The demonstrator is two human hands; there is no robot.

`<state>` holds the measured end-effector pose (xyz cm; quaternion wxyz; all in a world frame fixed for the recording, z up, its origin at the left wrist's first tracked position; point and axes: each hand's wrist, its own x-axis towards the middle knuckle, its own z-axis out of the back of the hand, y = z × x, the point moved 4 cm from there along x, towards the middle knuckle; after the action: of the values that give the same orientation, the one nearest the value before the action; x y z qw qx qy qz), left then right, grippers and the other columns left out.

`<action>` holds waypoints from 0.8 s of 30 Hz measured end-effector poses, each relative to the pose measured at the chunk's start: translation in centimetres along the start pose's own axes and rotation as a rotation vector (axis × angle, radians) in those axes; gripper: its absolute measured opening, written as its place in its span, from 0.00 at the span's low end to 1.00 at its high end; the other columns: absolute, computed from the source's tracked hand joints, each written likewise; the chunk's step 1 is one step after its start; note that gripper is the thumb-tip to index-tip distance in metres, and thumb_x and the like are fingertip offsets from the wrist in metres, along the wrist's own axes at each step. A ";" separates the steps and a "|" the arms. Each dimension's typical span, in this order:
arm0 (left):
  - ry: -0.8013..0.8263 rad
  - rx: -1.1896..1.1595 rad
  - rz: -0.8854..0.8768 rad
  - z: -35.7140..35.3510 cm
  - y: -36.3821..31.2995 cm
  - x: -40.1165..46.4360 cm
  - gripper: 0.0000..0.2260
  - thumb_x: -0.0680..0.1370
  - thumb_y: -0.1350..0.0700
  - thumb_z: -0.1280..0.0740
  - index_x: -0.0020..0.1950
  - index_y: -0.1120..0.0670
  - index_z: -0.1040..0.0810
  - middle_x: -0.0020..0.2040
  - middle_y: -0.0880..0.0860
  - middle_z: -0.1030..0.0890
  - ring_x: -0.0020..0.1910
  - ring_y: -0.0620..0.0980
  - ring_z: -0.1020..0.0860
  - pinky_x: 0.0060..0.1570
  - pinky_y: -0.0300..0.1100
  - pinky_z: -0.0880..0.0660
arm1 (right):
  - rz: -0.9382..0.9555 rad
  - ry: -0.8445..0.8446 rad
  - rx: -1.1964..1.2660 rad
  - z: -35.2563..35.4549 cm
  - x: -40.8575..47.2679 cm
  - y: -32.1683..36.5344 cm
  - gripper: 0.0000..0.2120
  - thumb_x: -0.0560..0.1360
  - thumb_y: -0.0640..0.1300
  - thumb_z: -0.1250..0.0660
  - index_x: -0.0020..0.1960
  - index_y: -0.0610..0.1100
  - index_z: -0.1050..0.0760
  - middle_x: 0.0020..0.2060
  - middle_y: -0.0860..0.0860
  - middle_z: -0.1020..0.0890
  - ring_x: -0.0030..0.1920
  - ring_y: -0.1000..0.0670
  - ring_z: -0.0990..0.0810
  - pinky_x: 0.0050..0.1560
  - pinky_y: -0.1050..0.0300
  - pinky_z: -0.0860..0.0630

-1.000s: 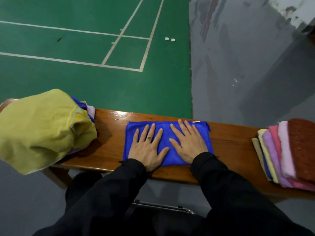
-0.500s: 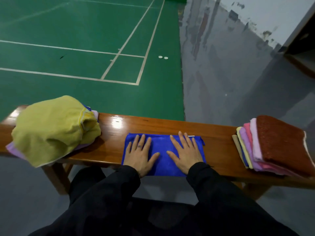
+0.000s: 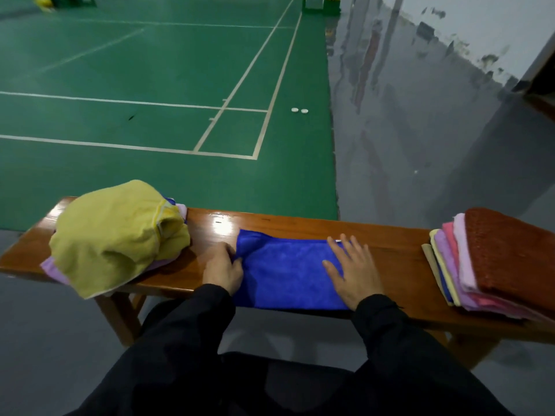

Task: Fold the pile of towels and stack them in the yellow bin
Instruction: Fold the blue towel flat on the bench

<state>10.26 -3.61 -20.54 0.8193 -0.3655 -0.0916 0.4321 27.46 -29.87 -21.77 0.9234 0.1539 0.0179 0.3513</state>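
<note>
A blue towel [image 3: 285,271], folded to a rectangle, lies on the middle of the wooden bench [image 3: 396,250]. My left hand [image 3: 222,268] pinches its left edge, lifting the near-left corner slightly. My right hand [image 3: 354,271] presses flat on the towel's right end, fingers spread. A loose pile of towels [image 3: 117,238], topped by a yellow-green one over lilac and blue ones, sits on the bench's left end. A stack of folded towels [image 3: 492,259], brown-red on top with pink, lilac and yellow beneath, lies at the right end. No yellow bin is in view.
Beyond the bench is a green court floor [image 3: 150,85] with white lines and two small white discs [image 3: 299,110]. Grey floor [image 3: 420,130] runs along the right, up to a wall. My dark-clothed legs are under the bench's near edge.
My left hand slid from flat on the towel to its left edge and took hold of it. My right hand moved to the towel's right end. The view tilted up.
</note>
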 end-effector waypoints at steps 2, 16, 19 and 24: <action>-0.002 -0.077 0.022 1.0 0.6 0.8 0.12 0.78 0.54 0.29 0.54 0.53 0.31 0.43 0.53 0.23 0.47 0.60 0.22 0.47 0.47 0.28 | -0.092 -0.086 0.191 0.3 -0.7 -1.9 0.41 0.77 0.75 0.63 0.82 0.55 0.45 0.82 0.49 0.41 0.82 0.48 0.47 0.81 0.46 0.50; 0.191 -0.362 -0.384 -3.5 -11.8 -2.3 0.22 0.74 0.57 0.24 0.65 0.50 0.26 0.46 0.50 0.23 0.41 0.47 0.23 0.43 0.34 0.26 | -0.281 -0.332 0.704 0.7 -2.3 -3.7 0.37 0.78 0.68 0.46 0.83 0.57 0.47 0.79 0.52 0.34 0.77 0.52 0.35 0.76 0.49 0.37; 0.220 -0.316 -0.394 -7.3 -14.1 -3.6 0.22 0.74 0.57 0.25 0.66 0.50 0.26 0.45 0.47 0.24 0.41 0.46 0.24 0.43 0.32 0.27 | -0.288 -0.358 0.717 0.7 -2.2 -3.9 0.37 0.77 0.68 0.46 0.83 0.56 0.46 0.79 0.51 0.33 0.76 0.51 0.34 0.76 0.48 0.36; 0.489 -0.330 -0.392 -13.0 -15.8 -6.3 0.27 0.77 0.53 0.26 0.74 0.50 0.31 0.54 0.50 0.21 0.50 0.46 0.19 0.54 0.40 0.23 | -0.298 -0.390 0.773 0.8 -2.4 -4.4 0.37 0.78 0.69 0.46 0.83 0.56 0.46 0.78 0.51 0.32 0.76 0.53 0.33 0.75 0.48 0.34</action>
<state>22.67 -20.94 -18.08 0.8144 -0.5610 -0.0298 0.1455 28.60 -34.83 -22.47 0.8248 0.5460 -0.0046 0.1465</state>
